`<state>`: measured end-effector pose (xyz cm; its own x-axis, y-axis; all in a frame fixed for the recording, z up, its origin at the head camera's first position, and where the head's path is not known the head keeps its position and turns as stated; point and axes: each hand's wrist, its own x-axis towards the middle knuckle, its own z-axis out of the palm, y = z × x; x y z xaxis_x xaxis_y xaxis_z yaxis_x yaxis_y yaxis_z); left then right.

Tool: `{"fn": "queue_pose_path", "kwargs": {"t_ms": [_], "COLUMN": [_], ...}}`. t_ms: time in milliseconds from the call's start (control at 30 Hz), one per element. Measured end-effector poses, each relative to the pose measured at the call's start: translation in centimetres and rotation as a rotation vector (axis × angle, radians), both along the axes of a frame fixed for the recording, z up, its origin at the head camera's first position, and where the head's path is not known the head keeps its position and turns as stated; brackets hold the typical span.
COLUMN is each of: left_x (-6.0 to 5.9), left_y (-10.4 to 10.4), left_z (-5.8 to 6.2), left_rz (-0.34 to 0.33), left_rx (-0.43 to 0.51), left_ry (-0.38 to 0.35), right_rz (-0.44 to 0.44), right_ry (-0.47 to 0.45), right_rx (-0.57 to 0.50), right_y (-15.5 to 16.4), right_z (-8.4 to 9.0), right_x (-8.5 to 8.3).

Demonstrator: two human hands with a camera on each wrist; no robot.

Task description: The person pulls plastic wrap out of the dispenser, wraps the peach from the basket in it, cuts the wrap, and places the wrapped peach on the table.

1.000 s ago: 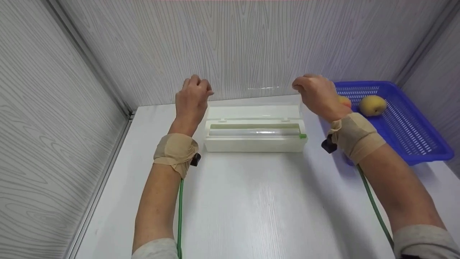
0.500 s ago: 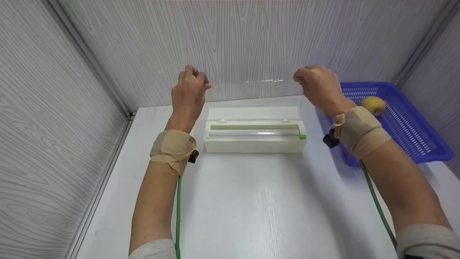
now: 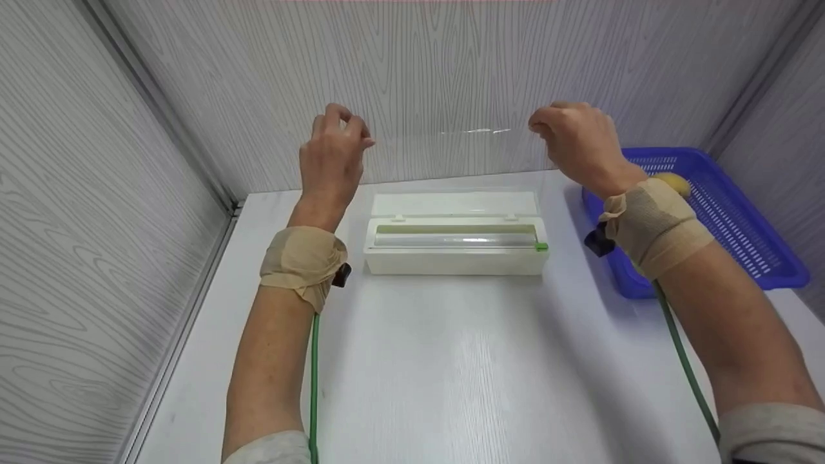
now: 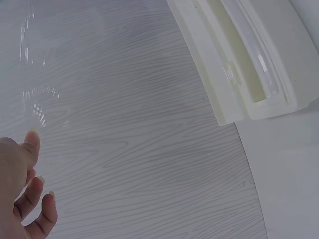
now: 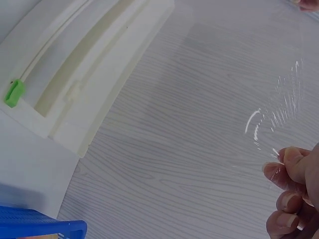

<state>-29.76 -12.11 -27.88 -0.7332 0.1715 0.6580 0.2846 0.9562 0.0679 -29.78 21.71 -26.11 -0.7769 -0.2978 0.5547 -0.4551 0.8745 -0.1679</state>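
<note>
A clear sheet of plastic wrap stretches between the two raised hands, showing mainly by its glints. My left hand pinches its left corner between thumb and forefinger, while the other fingers curl loosely. At the opposite corner my right hand pinches the film with thumb and fingertips, wrinkling it in the right wrist view. Below and between the hands sits a white wrap dispenser, its lid tipped back. Inside lies the roll of film. A small green slide cutter sits at the right end of its front rail.
To the right stands a blue perforated basket with a yellow fruit partly behind the right wrist. A wood-grained panel rises behind the white table. Green cables run along both forearms.
Both hands have risen and moved farther back, spreading slightly apart and drawing the film up above the dispenser. The right forearm now covers more of the basket and fruit.
</note>
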Motion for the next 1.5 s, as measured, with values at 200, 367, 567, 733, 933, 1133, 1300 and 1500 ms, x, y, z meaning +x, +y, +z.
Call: {"fn": "queue_pose_path", "kwargs": {"t_ms": [200,367,567,733,933,1133,1300,1500], "left_x": [0.2,0.4,0.6,0.7,0.8,1.0,1.2,1.6], "left_y": [-0.2,-0.5,-0.6,-0.6,-0.7,-0.8,-0.9,-1.4], "left_z": [0.8,1.7,2.7,3.5,4.4,5.2,5.8,6.1], "left_rz": [0.005,0.001,0.008,0.011,0.011,0.007,-0.006,-0.027], "left_rx": [0.009,0.01,-0.007,-0.003,0.03,0.04,0.056,0.056], "left_ry": [0.021,0.048,0.052,0.053,0.037,0.031,0.036,0.057], "right_rz": [0.003,0.009,0.003,-0.008,-0.01,-0.016,-0.019,-0.013], "right_ry": [0.037,0.066,0.084,0.095,0.12,0.131,0.143,0.167], "right_rx": [0.011,0.016,0.048,0.078,0.093,0.106,0.097,0.093], "right_y": [-0.2,-0.3,-0.6,-0.8,-1.0,-1.1,-1.0,-1.0], "right_z": [0.8,1.6,2.5,3.3,4.3,5.2,5.9,6.5], "right_x": [0.1,0.3,0.4,0.6,0.7,0.8,0.9,1.1]}}
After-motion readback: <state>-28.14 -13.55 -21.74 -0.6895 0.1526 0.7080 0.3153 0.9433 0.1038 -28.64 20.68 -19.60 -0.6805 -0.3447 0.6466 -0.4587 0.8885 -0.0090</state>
